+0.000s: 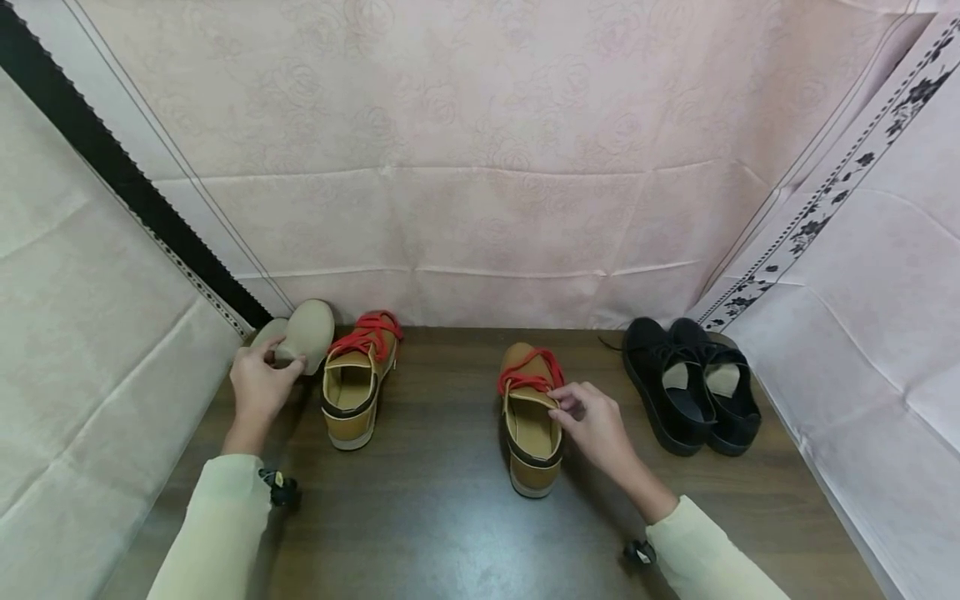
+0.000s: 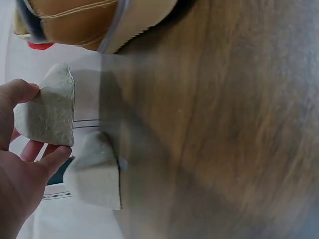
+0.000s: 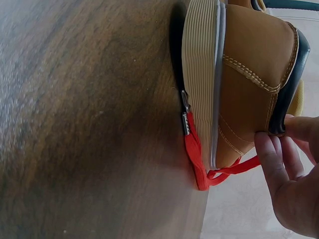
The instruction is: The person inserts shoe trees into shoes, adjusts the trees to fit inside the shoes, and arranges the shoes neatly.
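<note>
My left hand point(image 1: 258, 385) pinches a grey, rough-surfaced moulded shoe insert point(image 2: 50, 109) between thumb and fingers, seemingly just off the floor. A second such insert point(image 2: 94, 174) rests on the floor beside it, against the cloth. Right of these stands a tan shoe point(image 1: 351, 421) with red laces, toe towards the back wall. Its mate, another tan shoe point(image 1: 534, 475) with red laces, is upright near the middle. My right hand point(image 1: 596, 429) pinches the right edge of that shoe's dark-trimmed collar. In the right wrist view its red lace point(image 3: 197, 159) hangs beside the sole.
A pair of black lace-up shoes point(image 1: 667, 392) stands together on the right, with pale patches inside. The wood-grain floor point(image 1: 420, 517) is bounded by pale cloth point(image 1: 465, 225) at the back and both sides. A dark device is strapped at each wrist.
</note>
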Action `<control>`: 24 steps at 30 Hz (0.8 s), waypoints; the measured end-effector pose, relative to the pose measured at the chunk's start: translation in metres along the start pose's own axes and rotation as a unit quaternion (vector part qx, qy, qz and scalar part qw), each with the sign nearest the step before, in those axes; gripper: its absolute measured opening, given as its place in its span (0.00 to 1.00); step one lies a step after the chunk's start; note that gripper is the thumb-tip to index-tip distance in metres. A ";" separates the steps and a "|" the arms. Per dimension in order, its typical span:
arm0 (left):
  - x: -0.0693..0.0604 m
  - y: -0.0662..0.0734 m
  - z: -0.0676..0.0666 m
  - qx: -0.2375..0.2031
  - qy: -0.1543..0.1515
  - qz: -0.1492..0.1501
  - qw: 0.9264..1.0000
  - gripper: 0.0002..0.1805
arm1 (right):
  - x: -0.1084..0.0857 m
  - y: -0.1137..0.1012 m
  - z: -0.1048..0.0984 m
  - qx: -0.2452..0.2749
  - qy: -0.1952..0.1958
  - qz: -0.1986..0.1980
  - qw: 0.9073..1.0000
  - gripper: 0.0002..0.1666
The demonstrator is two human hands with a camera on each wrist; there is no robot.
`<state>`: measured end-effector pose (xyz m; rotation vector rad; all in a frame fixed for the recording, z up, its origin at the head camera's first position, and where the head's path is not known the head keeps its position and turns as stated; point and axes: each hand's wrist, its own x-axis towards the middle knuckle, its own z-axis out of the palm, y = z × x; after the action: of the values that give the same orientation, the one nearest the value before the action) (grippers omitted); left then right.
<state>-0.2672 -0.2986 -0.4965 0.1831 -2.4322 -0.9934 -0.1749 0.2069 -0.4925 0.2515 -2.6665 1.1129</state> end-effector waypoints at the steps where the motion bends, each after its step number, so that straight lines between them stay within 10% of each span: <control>1: 0.000 0.002 -0.002 -0.002 0.001 0.002 1.000 0.26 | 0.000 0.000 0.000 0.000 -0.001 0.000 1.000 0.14; 24: -0.006 0.037 -0.025 -0.045 0.016 0.007 0.999 0.28 | 0.000 0.001 0.000 -0.004 0.004 0.000 1.000 0.14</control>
<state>-0.2473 -0.2855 -0.4588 0.1488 -2.3508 -1.0824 -0.1749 0.2073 -0.4935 0.2444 -2.6635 1.1023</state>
